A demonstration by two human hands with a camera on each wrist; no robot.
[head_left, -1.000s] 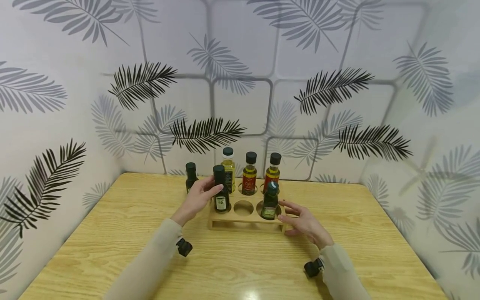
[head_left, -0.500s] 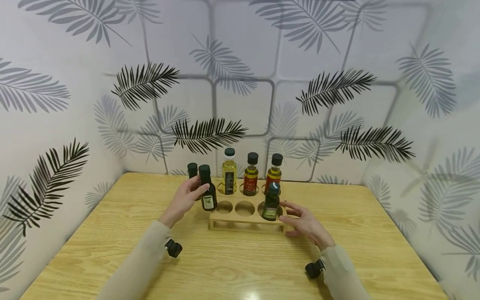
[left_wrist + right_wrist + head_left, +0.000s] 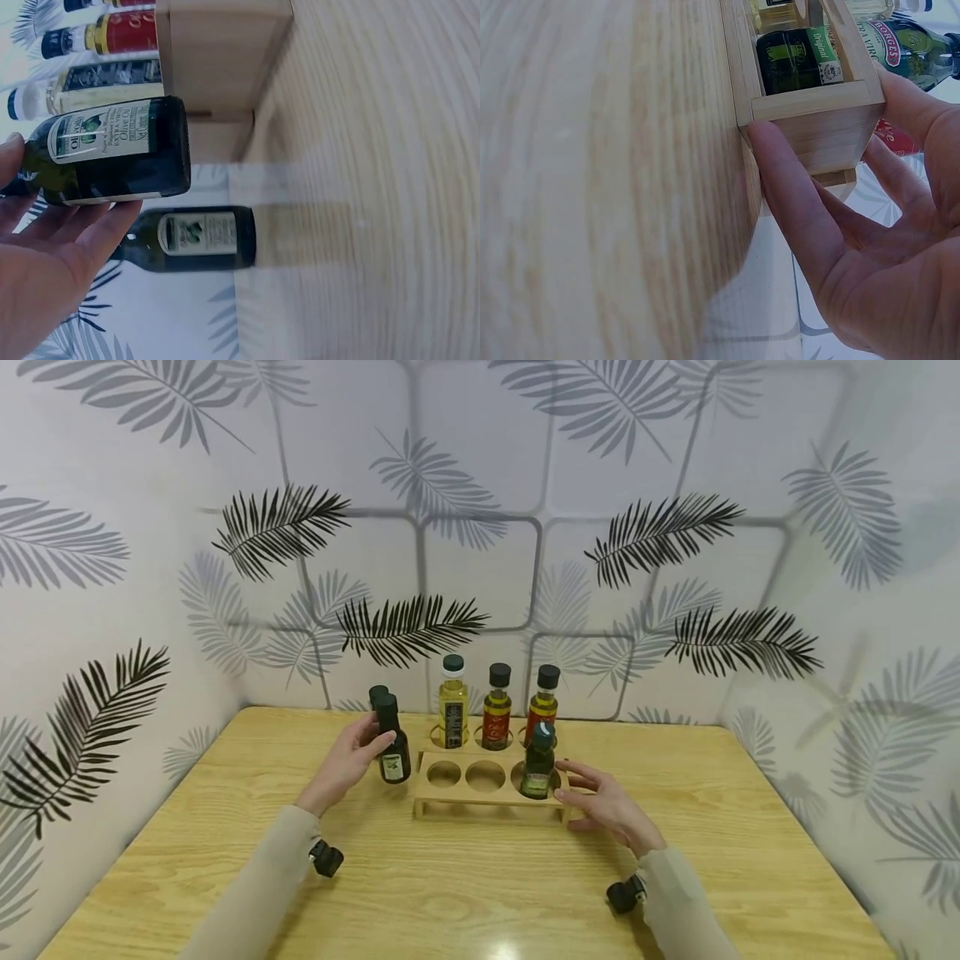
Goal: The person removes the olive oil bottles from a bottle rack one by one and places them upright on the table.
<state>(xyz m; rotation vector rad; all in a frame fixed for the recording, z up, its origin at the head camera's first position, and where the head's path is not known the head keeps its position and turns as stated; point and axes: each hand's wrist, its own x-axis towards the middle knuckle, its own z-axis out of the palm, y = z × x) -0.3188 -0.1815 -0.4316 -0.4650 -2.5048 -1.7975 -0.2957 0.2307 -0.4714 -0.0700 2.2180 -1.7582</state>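
Note:
My left hand grips a dark olive oil bottle by its neck, just left of the wooden bottle rack. In the left wrist view the held olive oil bottle is clear of the table, its pale label showing. A second dark olive oil bottle stands on the table behind it, mostly hidden by the hand in the head view. My right hand rests at the rack's right end, fingers extended and spread, touching its end panel. Beside it, a green bottle sits in the rack's front-right hole.
A yellow oil bottle and two red-labelled bottles, one in the middle and one at right, stand in the rack's back row. Two front holes hold no bottle. Patterned wallpaper rises behind the wooden table.
My left hand has lifted the olive oil bottle out of the front-left hole and carried it left, past the rack's end. The right hand stays at the rack.

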